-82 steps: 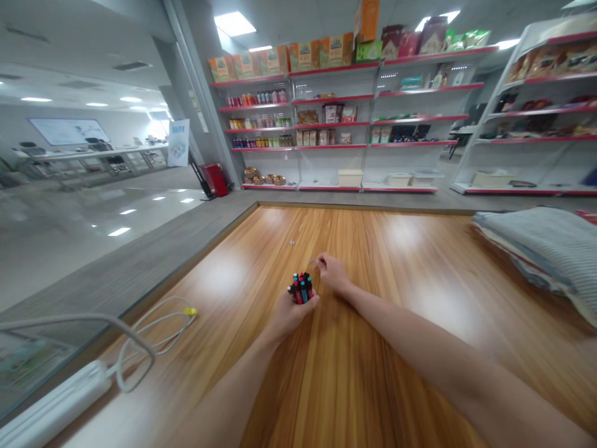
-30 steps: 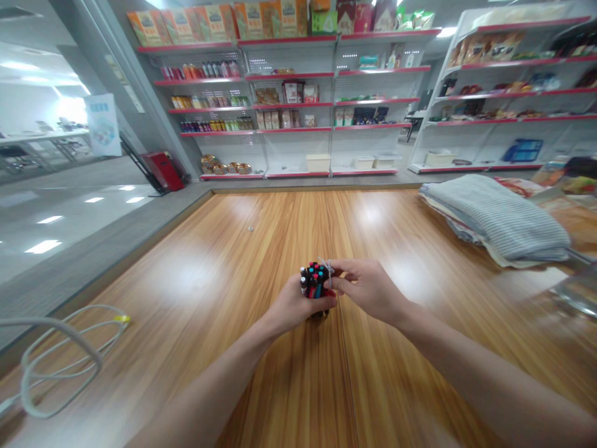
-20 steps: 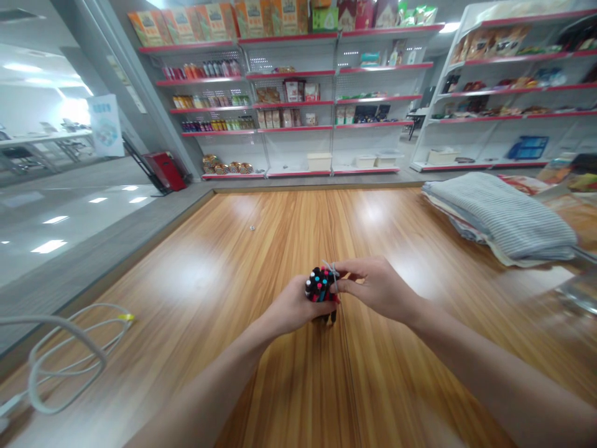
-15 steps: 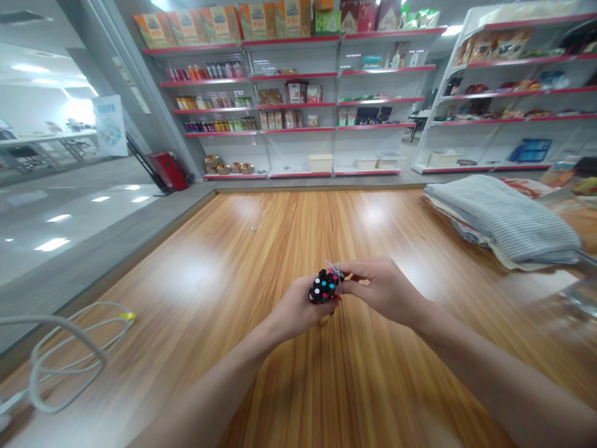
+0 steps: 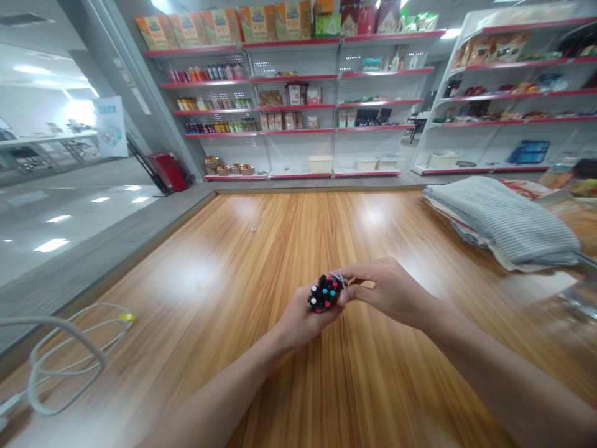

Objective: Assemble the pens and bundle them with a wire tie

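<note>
A bundle of black-ended pens (image 5: 323, 295), their tips dotted white, blue and red, is wrapped in my left hand (image 5: 298, 316) above the middle of the table. The ends point up toward me, and the lower part of the bundle is hidden by the fingers. At the bundle's right side, a thin grey tie (image 5: 342, 277) stands out in loops. My right hand (image 5: 380, 285) pinches this tie between thumb and fingers, close against the left fingertips. Whether the tie runs all the way around the pens I cannot tell.
A wooden table (image 5: 196, 348) lies under both hands. Folded striped cloths (image 5: 499, 218) are stacked at the right. A white cable (image 5: 69, 367) coils at the left. A small shiny bit (image 5: 254, 229) lies farther back. Stocked shelves (image 5: 298, 129) stand behind the table.
The bundle has tilted slightly and its pen ends have shifted a little down and left. My right hand has moved slightly right, still pinching the grey tie.
</note>
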### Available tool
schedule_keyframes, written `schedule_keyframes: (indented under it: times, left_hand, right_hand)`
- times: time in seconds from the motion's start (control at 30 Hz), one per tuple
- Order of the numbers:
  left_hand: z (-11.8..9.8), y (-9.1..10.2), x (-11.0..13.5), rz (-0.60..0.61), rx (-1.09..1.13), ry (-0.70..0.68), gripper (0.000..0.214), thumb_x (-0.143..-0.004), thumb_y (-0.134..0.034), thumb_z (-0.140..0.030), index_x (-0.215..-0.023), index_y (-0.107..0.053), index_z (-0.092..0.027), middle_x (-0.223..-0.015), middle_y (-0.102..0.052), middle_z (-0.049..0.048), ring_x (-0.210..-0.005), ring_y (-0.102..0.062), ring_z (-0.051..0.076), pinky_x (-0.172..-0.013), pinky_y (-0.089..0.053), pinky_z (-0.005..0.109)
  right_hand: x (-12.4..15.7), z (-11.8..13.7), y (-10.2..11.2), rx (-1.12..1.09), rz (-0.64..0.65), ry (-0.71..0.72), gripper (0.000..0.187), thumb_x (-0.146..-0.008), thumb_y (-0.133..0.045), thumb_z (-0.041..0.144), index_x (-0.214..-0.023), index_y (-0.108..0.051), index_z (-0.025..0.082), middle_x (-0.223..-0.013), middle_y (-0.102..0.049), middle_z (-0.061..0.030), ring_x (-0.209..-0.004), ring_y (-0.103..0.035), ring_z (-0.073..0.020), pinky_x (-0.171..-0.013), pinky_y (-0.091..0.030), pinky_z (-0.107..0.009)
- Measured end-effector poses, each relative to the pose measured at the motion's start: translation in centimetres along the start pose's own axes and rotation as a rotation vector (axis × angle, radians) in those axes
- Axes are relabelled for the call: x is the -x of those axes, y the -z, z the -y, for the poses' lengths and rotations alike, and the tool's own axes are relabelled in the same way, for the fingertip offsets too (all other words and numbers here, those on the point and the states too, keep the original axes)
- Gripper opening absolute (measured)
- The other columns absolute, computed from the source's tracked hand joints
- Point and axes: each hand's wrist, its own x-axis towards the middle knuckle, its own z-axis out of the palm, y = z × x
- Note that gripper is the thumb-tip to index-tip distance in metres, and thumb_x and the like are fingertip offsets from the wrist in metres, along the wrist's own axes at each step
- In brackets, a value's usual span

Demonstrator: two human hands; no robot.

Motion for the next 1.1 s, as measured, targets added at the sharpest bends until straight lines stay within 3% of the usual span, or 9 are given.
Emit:
schedule_keyframes:
  times: [0.1, 0.27, 0.37, 0.47, 0.57, 0.67, 0.83, 0.97, 1.1]
  left_hand:
    - [-1.2, -0.2, -0.2, -0.054, 0.290, 0.014, 0.016, -0.080, -0.065, -0.029, -0.079, -0.056, -0.016, -0.065, -0.058, 0.0006, -0.061, -0.058, 0.015, -0.061, -0.048, 0.029]
    - [-3.2, 0.5, -0.7, -0.285, 0.714, -0.125, 0.011, -0.081, -0.064, -0.020, -0.082, -0.053, -0.019, -0.071, -0.056, -0.0027, -0.075, -0.060, 0.013, -0.079, -0.049, 0.031]
    - [-3.9, 1.0, -0.9, -0.315, 0.769, -0.154, 0.012, -0.080, -0.065, -0.016, -0.084, -0.054, -0.020, -0.078, -0.059, -0.0026, -0.081, -0.061, 0.013, -0.083, -0.049, 0.032]
    - [-3.9, 1.0, -0.9, -0.298, 0.775, -0.152, 0.012, -0.081, -0.064, -0.014, -0.084, -0.054, -0.019, -0.088, -0.061, -0.0012, -0.092, -0.062, 0.016, -0.087, -0.048, 0.035]
    - [-3.8, 0.8, -0.8, -0.272, 0.767, -0.154, 0.012, -0.082, -0.062, -0.012, -0.086, -0.054, -0.020, -0.094, -0.064, 0.0001, -0.102, -0.061, 0.018, -0.092, -0.046, 0.038]
    - [-4.0, 0.7, -0.6, -0.254, 0.752, -0.152, 0.011, -0.084, -0.060, -0.013, -0.087, -0.053, -0.021, -0.090, -0.065, 0.0002, -0.101, -0.062, 0.020, -0.091, -0.047, 0.039]
    - [-4.6, 0.9, -0.5, -0.272, 0.744, -0.210, 0.012, -0.086, -0.057, -0.011, -0.088, -0.051, -0.022, -0.088, -0.064, -0.0008, -0.100, -0.062, 0.020, -0.090, -0.048, 0.040]
    - [-5.0, 0.9, -0.4, -0.250, 0.743, -0.246, 0.014, -0.086, -0.056, -0.010, -0.088, -0.050, -0.022, -0.087, -0.061, -0.0014, -0.100, -0.061, 0.019, -0.091, -0.047, 0.040]
    - [-5.2, 1.0, -0.3, -0.248, 0.748, -0.239, 0.015, -0.084, -0.058, -0.011, -0.089, -0.049, -0.023, -0.088, -0.059, -0.0019, -0.101, -0.060, 0.018, -0.093, -0.046, 0.040]
  right_hand:
    - [0.1, -0.4, -0.2, -0.039, -0.057, -0.060, 0.011, -0.084, -0.065, 0.023, -0.091, -0.072, 0.022, -0.085, -0.073, 0.0022, -0.075, -0.066, -0.0124, -0.068, -0.047, -0.021]
    - [0.0, -0.8, -1.8, -0.045, -0.054, -0.135, 0.012, -0.086, -0.061, 0.027, -0.090, -0.072, 0.021, -0.080, -0.071, 0.0014, -0.071, -0.064, -0.0131, -0.063, -0.045, -0.023]
    - [0.0, -0.5, -2.9, 0.046, -0.092, -0.130, 0.010, -0.085, -0.064, 0.026, -0.091, -0.071, 0.021, -0.078, -0.069, 0.0011, -0.067, -0.061, -0.0127, -0.062, -0.043, -0.023]
    - [0.1, -0.3, -3.8, 0.116, -0.179, -0.043, 0.014, -0.085, -0.064, 0.024, -0.097, -0.067, 0.018, -0.084, -0.068, -0.0029, -0.078, -0.061, -0.0153, -0.070, -0.044, -0.026]
    - [0.2, -0.2, -4.1, 0.157, -0.156, 0.022, 0.011, -0.087, -0.061, 0.021, -0.096, -0.065, 0.015, -0.086, -0.067, -0.0053, -0.085, -0.060, -0.0173, -0.076, -0.044, -0.028]
    - [0.2, -0.3, -4.0, 0.145, -0.154, 0.000, 0.006, -0.085, -0.064, 0.021, -0.087, -0.065, 0.015, -0.078, -0.065, -0.0031, -0.075, -0.059, -0.0152, -0.068, -0.044, -0.026]
    - [0.0, 0.0, -3.9, -0.150, -0.096, -0.138, 0.010, -0.089, -0.057, 0.024, -0.090, -0.065, 0.018, -0.079, -0.066, -0.0004, -0.066, -0.060, -0.0117, -0.062, -0.048, -0.025]
    - [0.0, 0.2, -4.4, -0.461, -0.045, -0.217, 0.021, -0.092, -0.051, 0.027, -0.106, -0.062, 0.017, -0.091, -0.065, -0.0045, -0.076, -0.062, -0.0143, -0.064, -0.055, -0.027]
    - [0.1, 0.3, -4.8, -0.686, -0.024, -0.246, 0.024, -0.091, -0.053, 0.031, -0.105, -0.060, 0.013, -0.091, -0.064, -0.0074, -0.083, -0.064, -0.0177, -0.063, -0.057, -0.029]
